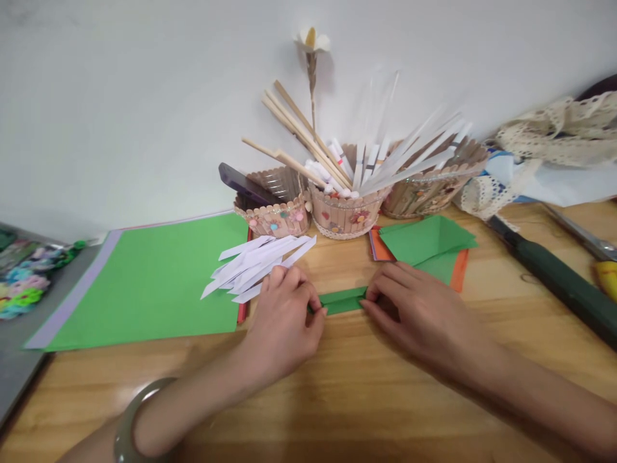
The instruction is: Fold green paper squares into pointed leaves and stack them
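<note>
Green paper strip (343, 300), its ends pinched by left hand (289, 313) and right hand (415, 301), seems mid-fold; creasing calls for even pressure.

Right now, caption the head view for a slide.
Left hand and right hand pinch a folded green paper strip.

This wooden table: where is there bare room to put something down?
The widest bare patch of table lies between the arms, nearer than the green strip. A smaller one lies between the right hand and the dark green tool. It's crowded along the wall, with baskets, and leftward, where white slips overlap green paper.
</note>
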`<state>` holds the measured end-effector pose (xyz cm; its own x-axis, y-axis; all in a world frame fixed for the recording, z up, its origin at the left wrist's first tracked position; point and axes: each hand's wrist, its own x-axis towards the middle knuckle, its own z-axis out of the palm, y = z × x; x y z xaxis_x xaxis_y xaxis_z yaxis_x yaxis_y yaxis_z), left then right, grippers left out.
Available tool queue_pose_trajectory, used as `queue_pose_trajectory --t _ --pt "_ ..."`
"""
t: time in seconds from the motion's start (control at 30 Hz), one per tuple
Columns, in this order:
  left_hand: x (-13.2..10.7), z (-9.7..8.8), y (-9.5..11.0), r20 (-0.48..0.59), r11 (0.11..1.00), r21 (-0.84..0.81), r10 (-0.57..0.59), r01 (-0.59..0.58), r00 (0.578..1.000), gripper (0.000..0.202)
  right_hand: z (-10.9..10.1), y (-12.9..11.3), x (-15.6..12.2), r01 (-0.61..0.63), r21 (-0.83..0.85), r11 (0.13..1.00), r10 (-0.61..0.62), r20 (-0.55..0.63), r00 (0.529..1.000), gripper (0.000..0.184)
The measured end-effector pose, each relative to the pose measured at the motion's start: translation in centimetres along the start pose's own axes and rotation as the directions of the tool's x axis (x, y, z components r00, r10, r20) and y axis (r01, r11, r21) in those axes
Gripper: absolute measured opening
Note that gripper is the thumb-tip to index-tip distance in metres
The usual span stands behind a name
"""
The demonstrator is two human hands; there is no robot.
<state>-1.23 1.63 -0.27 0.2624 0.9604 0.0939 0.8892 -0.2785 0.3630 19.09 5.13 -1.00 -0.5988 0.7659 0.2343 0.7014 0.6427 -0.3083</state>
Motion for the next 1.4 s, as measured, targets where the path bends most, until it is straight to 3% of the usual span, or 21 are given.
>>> queue_pose_trajectory --t 0.53,0.93,1.23,1.3,1.4 --pt "0.2 -0.1 -0.2 0.046 1.000 -0.005 0.002 -0.002 0.999 0.007 0.1 0.1 0.3 0.024 -0.005 1.000 -0.024 0.046 0.999 0.012" --pt "0.1 -0.7 -0.2 0.159 1.000 -0.007 -0.012 0.013 0.987 0.008 0.0 0.0 0.2 0.052 -0.052 0.997 -0.049 0.063 0.997 0.012" --pt "-0.6 -0.4 0.1 0.003 0.999 -0.025 0.022 -0.022 1.000 0.007 0.2 0.3 -0.2 0.043 -0.035 0.998 -0.044 -0.009 0.999 0.007" --pt "-0.9 -0.1 0.2 -0.039 0.994 0.049 0.103 -0.101 0.994 0.015 -0.1 0.0 -0.3 0.112 -0.098 0.989 -0.116 -0.044 0.992 0.010" --pt "-1.2 0.2 0.2 -0.097 0.956 0.193 0.244 -0.223 0.965 0.015 -0.7 -0.5 -0.4 0.316 -0.196 0.928 -0.328 -0.034 0.944 0.030"
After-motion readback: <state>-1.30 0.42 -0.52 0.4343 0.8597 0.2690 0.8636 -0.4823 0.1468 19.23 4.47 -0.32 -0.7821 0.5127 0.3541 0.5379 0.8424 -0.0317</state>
